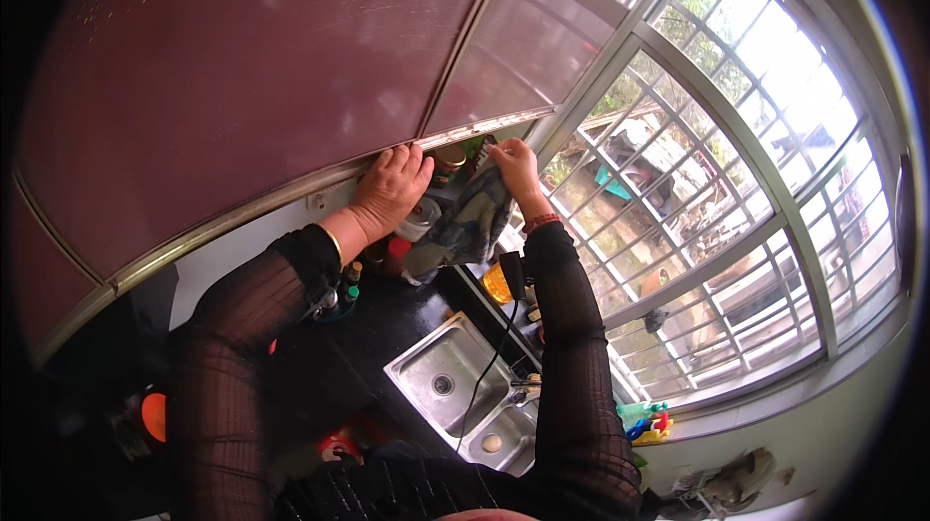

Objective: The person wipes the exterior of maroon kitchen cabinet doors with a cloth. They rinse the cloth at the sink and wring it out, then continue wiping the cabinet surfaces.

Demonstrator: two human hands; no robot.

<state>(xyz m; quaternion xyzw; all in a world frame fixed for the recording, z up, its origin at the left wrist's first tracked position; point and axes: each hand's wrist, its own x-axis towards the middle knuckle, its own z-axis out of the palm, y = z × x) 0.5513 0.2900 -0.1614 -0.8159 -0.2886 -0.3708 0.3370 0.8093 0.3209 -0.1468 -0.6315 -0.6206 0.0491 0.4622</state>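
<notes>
My left hand (392, 183) reaches up to the lower edge of a dark red wall cabinet (276, 49). Its fingertips touch the metal trim, and I see nothing held in it. Farther right, under the same edge, my right hand (517, 171) has thumb and forefinger pinched together. A blue-grey patterned cloth (476, 212) hangs right below that hand and seems gripped at its top, though the fingers partly hide the grip. Between the hands stand a jar with a gold-coloured lid (449, 156) and a clear plastic container (419, 219).
Below lies a black countertop (407, 303) with a double steel sink (443, 354). A black device (512, 274) trails a cable over the sink. Near it stands a container of yellow liquid (496, 284). A barred window (697, 230) fills the right side. Small bottles (353, 281) stand under my left forearm.
</notes>
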